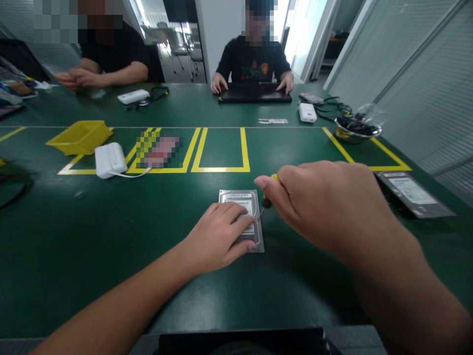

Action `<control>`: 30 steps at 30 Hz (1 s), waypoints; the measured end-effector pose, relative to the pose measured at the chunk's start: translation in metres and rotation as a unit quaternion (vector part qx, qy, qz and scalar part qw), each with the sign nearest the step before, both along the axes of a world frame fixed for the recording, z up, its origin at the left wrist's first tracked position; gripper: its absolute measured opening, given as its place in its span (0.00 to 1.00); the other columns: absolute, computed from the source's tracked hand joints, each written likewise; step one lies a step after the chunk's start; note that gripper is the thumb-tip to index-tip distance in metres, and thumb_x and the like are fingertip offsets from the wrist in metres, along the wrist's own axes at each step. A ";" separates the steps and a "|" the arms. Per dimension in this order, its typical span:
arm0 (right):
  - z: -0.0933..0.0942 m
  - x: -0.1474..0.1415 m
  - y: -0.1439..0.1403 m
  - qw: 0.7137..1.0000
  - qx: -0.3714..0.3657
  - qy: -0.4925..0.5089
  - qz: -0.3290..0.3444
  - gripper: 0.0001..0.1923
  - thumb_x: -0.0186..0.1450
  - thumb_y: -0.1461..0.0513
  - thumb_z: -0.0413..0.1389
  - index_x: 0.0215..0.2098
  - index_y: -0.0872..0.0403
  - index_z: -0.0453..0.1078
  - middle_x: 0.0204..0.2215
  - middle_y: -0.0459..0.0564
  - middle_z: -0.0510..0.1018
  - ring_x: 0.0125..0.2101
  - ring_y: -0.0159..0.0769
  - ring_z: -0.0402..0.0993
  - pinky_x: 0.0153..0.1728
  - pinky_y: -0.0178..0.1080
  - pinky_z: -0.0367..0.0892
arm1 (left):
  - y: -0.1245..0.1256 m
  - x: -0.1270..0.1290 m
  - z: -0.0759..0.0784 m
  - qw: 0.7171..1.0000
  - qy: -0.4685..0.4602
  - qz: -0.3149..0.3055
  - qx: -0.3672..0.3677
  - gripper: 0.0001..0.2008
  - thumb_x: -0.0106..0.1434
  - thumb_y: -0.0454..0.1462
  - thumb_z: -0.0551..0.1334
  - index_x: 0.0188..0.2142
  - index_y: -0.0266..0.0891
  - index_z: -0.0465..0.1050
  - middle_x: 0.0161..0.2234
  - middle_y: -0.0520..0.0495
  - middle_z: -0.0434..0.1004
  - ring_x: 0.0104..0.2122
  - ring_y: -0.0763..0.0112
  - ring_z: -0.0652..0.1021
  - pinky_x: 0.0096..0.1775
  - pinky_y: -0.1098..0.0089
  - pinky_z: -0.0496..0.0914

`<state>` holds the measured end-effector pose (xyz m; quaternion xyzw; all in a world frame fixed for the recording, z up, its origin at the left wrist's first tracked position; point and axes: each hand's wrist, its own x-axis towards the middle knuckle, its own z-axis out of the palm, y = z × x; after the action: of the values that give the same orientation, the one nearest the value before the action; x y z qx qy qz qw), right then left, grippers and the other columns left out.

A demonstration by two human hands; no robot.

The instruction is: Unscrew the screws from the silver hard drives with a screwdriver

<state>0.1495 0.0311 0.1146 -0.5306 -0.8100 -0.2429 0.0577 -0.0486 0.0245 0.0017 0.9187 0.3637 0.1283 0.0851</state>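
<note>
Hard drive (249, 233) lies flat, label up, on the green bench (111, 236), near the middle of the view; every direction that follows is taken from it, with 12 o'clock straight ahead. The left hand (221, 234) comes in from 8 o'clock and rests palm down across the drive, its grip loose and spread, fingers laid over the label rather than closed around anything. The right hand (325, 202), from 4 o'clock, has a closed grip, fingers curled round the yellow handle of a screwdriver (266, 202). The shaft slants down to the drive's 3 o'clock edge, just beside a left fingertip; whether the tip sits in a screw is too small to tell. A second drive (416, 192) lies well apart at 3 o'clock, and a metal bowl (354, 138) of dark cables stands at 2 o'clock. Toward 10 o'clock are a white box (110, 160) with a white cable and, just beyond, a yellow tray (83, 138). Yellow tape (221, 169) marks outlines on the bench at 12 o'clock. Further off at 12 o'clock, a co-worker (254, 61) has both hands on a black laptop (254, 92); another person (114, 56) sits between 10 and 11 o'clock, hands together.
</note>
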 end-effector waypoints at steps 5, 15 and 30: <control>0.000 0.003 0.003 1.000 0.002 -0.001 -0.022 0.35 0.71 0.45 0.36 0.23 0.54 0.72 0.17 0.53 0.72 0.18 0.36 0.66 0.22 0.37 0.41 | 0.000 0.000 0.000 1.000 0.001 0.003 0.002 0.21 0.68 0.48 0.58 0.55 0.40 0.68 0.52 0.41 0.70 0.52 0.51 0.69 0.50 0.51 0.65; -0.001 0.001 0.003 0.999 0.008 0.013 -0.045 0.36 0.71 0.44 0.35 0.21 0.54 0.71 0.16 0.53 0.70 0.18 0.36 0.66 0.22 0.36 0.42 | 0.000 0.000 0.000 1.000 -0.003 0.004 0.003 0.21 0.68 0.48 0.57 0.55 0.41 0.68 0.52 0.41 0.70 0.52 0.51 0.69 0.51 0.51 0.65; 0.003 -0.002 0.001 0.997 -0.036 0.054 -0.034 0.26 0.70 0.47 0.42 0.29 0.54 0.71 0.22 0.51 0.73 0.21 0.33 0.62 0.24 0.37 0.41 | 0.000 0.001 0.000 1.000 -0.003 0.003 0.006 0.21 0.68 0.48 0.58 0.56 0.40 0.67 0.53 0.41 0.70 0.53 0.52 0.70 0.51 0.51 0.65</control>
<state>0.1479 0.0325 0.1174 -0.5723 -0.7952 -0.1861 0.0741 -0.0481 0.0242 0.0020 0.9179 0.3651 0.1332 0.0801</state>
